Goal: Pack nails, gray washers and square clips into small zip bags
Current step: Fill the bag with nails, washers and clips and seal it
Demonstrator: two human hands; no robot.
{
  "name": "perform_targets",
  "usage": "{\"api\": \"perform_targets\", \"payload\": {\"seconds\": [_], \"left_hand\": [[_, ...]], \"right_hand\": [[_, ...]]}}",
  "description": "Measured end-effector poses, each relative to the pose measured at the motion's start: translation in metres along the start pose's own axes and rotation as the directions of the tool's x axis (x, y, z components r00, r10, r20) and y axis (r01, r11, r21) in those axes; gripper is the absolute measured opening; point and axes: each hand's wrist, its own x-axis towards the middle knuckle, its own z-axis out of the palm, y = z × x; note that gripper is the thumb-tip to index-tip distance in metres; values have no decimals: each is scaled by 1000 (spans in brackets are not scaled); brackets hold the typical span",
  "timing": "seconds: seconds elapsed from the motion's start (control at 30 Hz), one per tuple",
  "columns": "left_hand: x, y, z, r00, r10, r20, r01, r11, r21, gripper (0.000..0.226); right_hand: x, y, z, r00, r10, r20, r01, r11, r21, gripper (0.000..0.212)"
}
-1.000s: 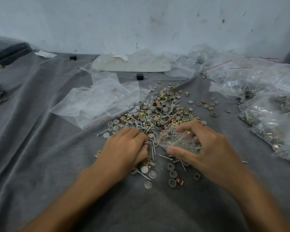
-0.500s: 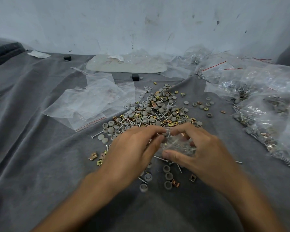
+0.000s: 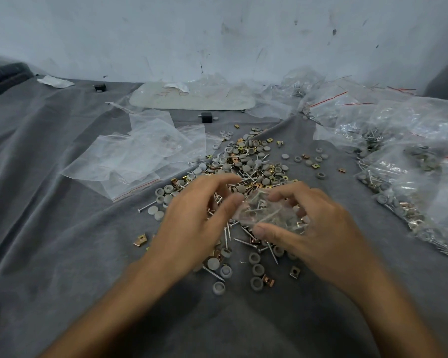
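A small clear zip bag [image 3: 269,214] with nails and a few clips inside is held just above the pile by my right hand [image 3: 323,228], thumb below and fingers over the top. My left hand [image 3: 192,223] hovers right beside the bag's left edge, its fingers spread and relaxed, the thumb close to the bag; I see nothing in it. Under and beyond both hands lies the loose pile [image 3: 246,164] of silver nails, round gray washers and brass square clips on the grey cloth [image 3: 62,254]. More washers [image 3: 255,270] and a clip [image 3: 294,272] lie near my wrists.
Several empty clear zip bags [image 3: 140,156] with red seals lie left of the pile. Filled bags [image 3: 411,182] are heaped along the right side. At the back sit a pale flat board [image 3: 192,100] and a small black block [image 3: 206,117], below a white wall.
My left hand lifted off the pile, came to the bag's mouth with fingers pinched together, and has now spread its fingers beside the bag. The right hand kept holding the bag.
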Motion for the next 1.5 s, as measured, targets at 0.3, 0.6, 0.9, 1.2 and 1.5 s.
{"api": "perform_targets", "payload": {"seconds": [0.3, 0.6, 0.9, 1.2, 1.5], "left_hand": [[2, -21, -1, 984, -171, -43, 158, 966, -205, 18], [1, -34, 0, 979, -192, -63, 178, 968, -177, 14], [2, -38, -2, 979, -201, -23, 197, 973, -122, 12], [1, -31, 2, 979, -45, 200, 3, 979, 205, 7], [-6, -21, 13, 958, -131, 256, -9, 876, 483, 46]], "right_hand": [[12, 13, -24, 921, 226, -317, -30, 853, 520, 30], [12, 15, -33, 887, 245, -392, 36, 808, 588, 27], [11, 15, -40, 860, 262, -438, 80, 778, 623, 36], [11, 14, -37, 868, 243, -433, 63, 811, 581, 35], [10, 8, -25, 912, 213, -352, 13, 840, 542, 32]]}}
